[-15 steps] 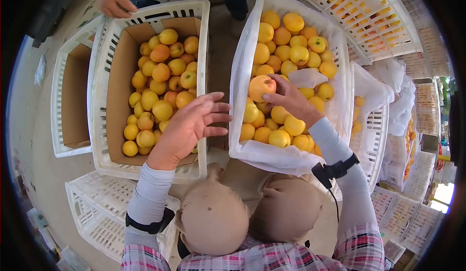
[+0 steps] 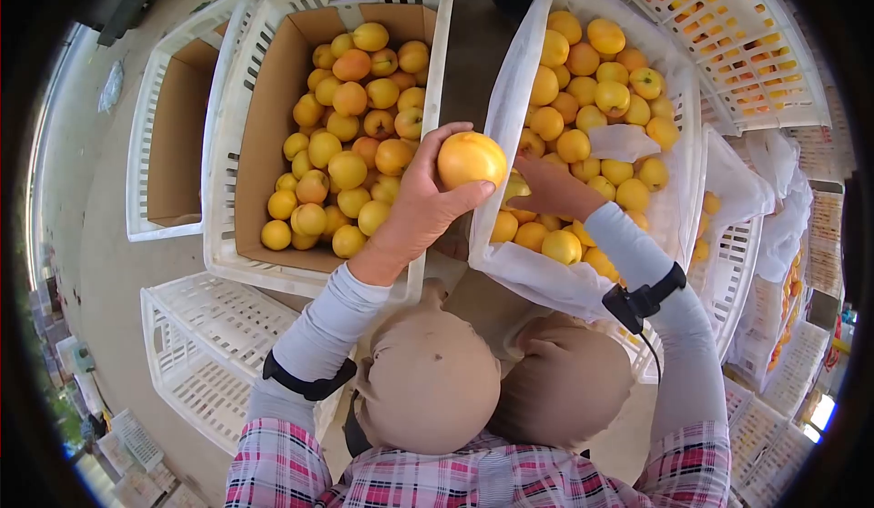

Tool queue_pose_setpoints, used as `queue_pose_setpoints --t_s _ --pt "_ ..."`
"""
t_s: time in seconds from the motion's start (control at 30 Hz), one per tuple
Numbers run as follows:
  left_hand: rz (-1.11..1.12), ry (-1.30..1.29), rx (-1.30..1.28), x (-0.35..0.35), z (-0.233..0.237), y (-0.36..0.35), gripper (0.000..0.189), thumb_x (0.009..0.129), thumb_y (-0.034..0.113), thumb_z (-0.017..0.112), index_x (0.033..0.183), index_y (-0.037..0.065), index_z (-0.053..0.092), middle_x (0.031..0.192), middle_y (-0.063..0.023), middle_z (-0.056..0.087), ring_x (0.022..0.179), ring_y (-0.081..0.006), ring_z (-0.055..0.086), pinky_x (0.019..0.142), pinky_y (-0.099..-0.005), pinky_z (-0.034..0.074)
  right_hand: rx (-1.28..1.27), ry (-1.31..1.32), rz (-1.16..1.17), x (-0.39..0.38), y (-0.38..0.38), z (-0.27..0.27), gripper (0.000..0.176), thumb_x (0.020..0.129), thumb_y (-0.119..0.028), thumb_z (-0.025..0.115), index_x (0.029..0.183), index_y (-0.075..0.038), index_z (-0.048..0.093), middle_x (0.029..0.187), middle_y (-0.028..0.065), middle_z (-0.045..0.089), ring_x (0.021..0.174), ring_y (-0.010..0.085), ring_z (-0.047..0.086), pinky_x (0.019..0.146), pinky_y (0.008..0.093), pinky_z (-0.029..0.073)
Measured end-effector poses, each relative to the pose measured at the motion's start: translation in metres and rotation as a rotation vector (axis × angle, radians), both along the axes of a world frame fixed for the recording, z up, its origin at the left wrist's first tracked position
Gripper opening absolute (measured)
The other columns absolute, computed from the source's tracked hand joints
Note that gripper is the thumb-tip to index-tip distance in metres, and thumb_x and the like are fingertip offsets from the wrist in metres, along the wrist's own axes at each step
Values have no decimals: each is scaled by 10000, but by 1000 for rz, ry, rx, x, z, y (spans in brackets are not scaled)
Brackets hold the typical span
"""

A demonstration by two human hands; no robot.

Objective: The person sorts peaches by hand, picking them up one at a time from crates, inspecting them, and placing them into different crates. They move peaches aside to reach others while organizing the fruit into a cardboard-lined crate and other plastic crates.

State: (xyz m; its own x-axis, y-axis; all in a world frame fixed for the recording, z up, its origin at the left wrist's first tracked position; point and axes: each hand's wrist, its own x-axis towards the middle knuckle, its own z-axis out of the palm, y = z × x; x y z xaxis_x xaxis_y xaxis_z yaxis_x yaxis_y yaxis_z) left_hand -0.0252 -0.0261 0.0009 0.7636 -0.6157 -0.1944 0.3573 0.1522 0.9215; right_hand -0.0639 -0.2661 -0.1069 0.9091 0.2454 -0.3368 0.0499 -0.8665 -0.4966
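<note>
My left hand (image 2: 428, 189) is closed round a yellow-orange peach (image 2: 472, 160), thumb below it and fingers behind, raised between the two fruit crates. My right hand (image 2: 557, 189) is low over the near left part of the cloth-lined crate (image 2: 496, 258). Its fingers curl round another yellow peach (image 2: 516, 186), mostly hidden by the hand and by the raised fruit. Many more peaches (image 2: 612, 98) fill this crate around a scrap of white lining. To the left, a white crate with cardboard sides (image 2: 264, 135) holds a heap of similar peaches (image 2: 348, 169).
A narrower cardboard-lined crate (image 2: 179, 135) stands at the far left. Below it an overturned-looking white crate (image 2: 214, 326) lies near my left arm. More slatted crates with fruit (image 2: 728, 30) stand at right. My knees (image 2: 437, 381) are just below the crates.
A peach that was in my right hand is gone from there, and my left hand, open before, now holds one. My right hand has dipped into the crate. The other person's hand has left view.
</note>
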Motion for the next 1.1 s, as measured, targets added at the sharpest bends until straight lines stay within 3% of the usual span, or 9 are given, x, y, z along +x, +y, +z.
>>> queue_pose_setpoints --t_s 0.2,0.3,0.33,0.4,0.53,0.67,0.77,0.9,1.1 --pt "124 424 -296 5 -12 12 509 850 153 579 1289 -18 385 1230 -158 494 1159 -291 515 992 -420 451 19 68 36 2 -1 34 632 695 -302 743 1200 0 512 1058 215 571 1038 329 545 899 395 448" --pt "129 507 -425 10 -12 20 471 872 165 545 1262 -48 391 1246 -200 484 1185 -332 492 1010 -429 439 731 269 -344 -15 -16 59 683 773 -278 708 1317 -5 398 1229 113 505 1135 210 506 989 323 409" --pt "134 560 -494 10 -9 19 456 881 169 534 1255 -51 393 1247 -211 482 1191 -343 484 1018 -432 433 717 266 -347 -24 -13 72 683 773 -278 708 1317 -5 398 1229 113 505 1135 210 506 989 323 409" --pt "141 550 -502 12 -7 14 493 887 219 558 1259 -55 388 1245 -225 480 1210 -360 462 1033 -430 422 1231 372 -605 -33 -3 106 643 832 -254 657 1329 23 359 1202 121 521 1038 207 560 893 326 487" --pt "221 635 -535 7 -3 0 550 901 359 545 1275 -15 398 1257 -195 485 1191 -329 479 1020 -435 412 1417 433 -583 -23 31 148 628 871 -238 624 1349 32 320 1221 128 500 996 175 572 850 311 513" --pt "179 815 -663 8 -2 11 484 906 431 522 1205 54 472 1177 -140 533 1135 -285 517 1013 -451 395 1038 164 -218 -18 68 173 606 938 -229 535 1402 13 231 1292 164 464 1005 155 566 790 294 513" --pt "334 1030 -787 7 -18 25 505 880 467 540 1190 70 503 1151 -137 549 1105 -279 530 954 -433 443 814 92 -225 -12 45 175 585 926 -251 544 1382 6 284 1307 200 468 937 214 621 786 311 505" --pt "582 1056 -807 30 -24 44 441 885 409 551 1157 62 542 1140 -124 566 1051 -277 557 916 -415 487 -122 -39 -356 14 -40 83 583 817 -329 633 1262 2 451 1244 228 505 936 379 610 821 402 486" --pt "782 794 -823 71 -49 63 396 926 333 512 1160 13 513 1162 -146 541 1101 -306 525 949 -443 472 -496 -343 -201 31 -43 19 559 765 -329 673 1201 -35 484 1038 173 551 989 351 568 812 418 483"
